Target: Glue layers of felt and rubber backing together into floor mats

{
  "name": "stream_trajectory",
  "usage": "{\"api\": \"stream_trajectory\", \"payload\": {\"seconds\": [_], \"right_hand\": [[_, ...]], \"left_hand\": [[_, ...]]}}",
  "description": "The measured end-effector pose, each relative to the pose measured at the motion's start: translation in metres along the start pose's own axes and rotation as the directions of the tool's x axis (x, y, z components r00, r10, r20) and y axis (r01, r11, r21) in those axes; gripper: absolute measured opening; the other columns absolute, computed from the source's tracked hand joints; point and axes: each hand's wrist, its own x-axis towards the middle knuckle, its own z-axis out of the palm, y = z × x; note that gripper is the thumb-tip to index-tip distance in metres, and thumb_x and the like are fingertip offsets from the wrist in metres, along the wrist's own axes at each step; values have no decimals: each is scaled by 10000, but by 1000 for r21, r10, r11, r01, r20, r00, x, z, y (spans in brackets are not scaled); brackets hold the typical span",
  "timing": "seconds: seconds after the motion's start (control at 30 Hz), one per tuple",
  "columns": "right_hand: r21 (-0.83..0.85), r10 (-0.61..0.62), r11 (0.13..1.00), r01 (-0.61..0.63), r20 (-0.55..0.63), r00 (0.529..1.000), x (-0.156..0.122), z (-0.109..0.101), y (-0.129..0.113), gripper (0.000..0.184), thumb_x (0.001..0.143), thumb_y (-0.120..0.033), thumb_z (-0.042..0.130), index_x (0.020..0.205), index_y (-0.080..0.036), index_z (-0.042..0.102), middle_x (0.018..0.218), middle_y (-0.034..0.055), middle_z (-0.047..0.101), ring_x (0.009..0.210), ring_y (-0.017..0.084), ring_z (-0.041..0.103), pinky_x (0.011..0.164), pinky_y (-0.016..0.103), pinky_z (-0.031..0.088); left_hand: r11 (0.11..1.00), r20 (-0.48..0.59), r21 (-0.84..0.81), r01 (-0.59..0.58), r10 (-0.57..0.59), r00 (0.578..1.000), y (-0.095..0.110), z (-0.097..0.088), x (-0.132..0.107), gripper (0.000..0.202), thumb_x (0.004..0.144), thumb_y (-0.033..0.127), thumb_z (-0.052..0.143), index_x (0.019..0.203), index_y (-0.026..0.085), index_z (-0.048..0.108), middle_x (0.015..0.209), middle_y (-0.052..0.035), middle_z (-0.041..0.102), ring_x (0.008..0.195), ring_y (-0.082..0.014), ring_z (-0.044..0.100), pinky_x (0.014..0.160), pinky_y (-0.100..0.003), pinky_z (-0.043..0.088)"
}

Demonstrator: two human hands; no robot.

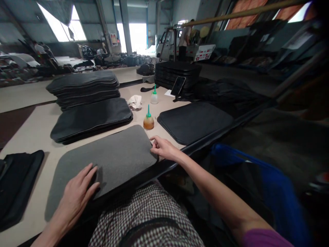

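Note:
A grey felt-like pad [113, 157] with rounded corners lies flat on the table in front of me. My left hand [77, 192] rests flat on its near left part, fingers stretched out. At the pad's right corner my right hand [161, 147] has its fingers curled against the edge; whether it grips the pad I cannot make out. Just beyond the pad stands a small bottle of amber liquid [148, 120] with a green nozzle.
Black pads lie in stacks at the left [87, 85] and in a lower pile [92, 118]; one sits to the right [195, 121]. A clear bottle [154, 96], a crumpled rag [135, 102] and a phone [178, 85] stand farther back. A blue bag [269, 185] hangs at the right.

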Motion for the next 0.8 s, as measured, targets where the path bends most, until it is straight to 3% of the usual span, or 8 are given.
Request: {"api": "stream_trajectory", "payload": {"seconds": [0.1, 0.23, 0.37, 0.53, 0.7, 0.8], "right_hand": [[-15, -1, 1000, 1, -29, 1000, 2, 2, 4, 392, 799, -123, 619, 1177, -200, 554, 796, -44, 639, 710, 121, 596, 676, 222, 431], [-45, -16, 999, 12, -75, 997, 6, 6, 11, 417, 796, -122, 616, 1201, -185, 535, 812, -37, 634, 738, 125, 601, 700, 228, 440], [-96, -53, 994, 43, -100, 994, 9, 9, 15, 439, 788, -105, 628, 1211, -174, 537, 860, -20, 626, 761, 131, 591, 732, 243, 449], [-154, -97, 985, 80, -106, 990, 7, 11, 16, 412, 798, -102, 648, 1193, -182, 563, 925, 5, 629, 794, 138, 584, 764, 257, 457], [-197, -126, 975, 101, -116, 985, 2, 10, 14, 339, 839, -124, 639, 1167, -187, 587, 974, 29, 638, 803, 147, 587, 773, 272, 465], [-228, -179, 961, 153, -98, 979, -4, 5, 10, 238, 898, -159, 611, 1130, -209, 628, 1070, 59, 644, 961, 181, 594, 874, 304, 451]], "left_hand": [[983, -15, -116, -140, 139, 990, 46, -4, 10, 492, 997, 460, 443, 1467, 313, 433, 1571, -73, 416, 1394, -279, 450, 1109, -488, 433], [919, -104, -153, -364, 351, 930, 108, 2, 33, 448, 992, 364, 508, 1422, 240, 486, 1502, -134, 503, 1371, -282, 481, 1078, -499, 458], [908, -156, -65, -413, 400, 903, 151, 20, 55, 425, 985, 296, 527, 1394, 183, 512, 1467, -165, 537, 1345, -299, 506, 1053, -514, 453], [925, -210, -26, -380, 366, 907, 168, 36, 67, 410, 974, 228, 524, 1382, 187, 528, 1362, -162, 621, 1235, -296, 580, 1014, -515, 452], [929, -215, -85, -361, 336, 917, 173, 33, 75, 309, 961, 198, 542, 1264, 204, 604, 1187, -131, 681, 1097, -275, 599, 953, -497, 457], [930, -210, -126, -346, 316, 925, 175, 30, 79, 229, 972, 214, 535, 1178, 209, 633, 1116, -111, 684, 1029, -250, 593, 916, -473, 459]]}}
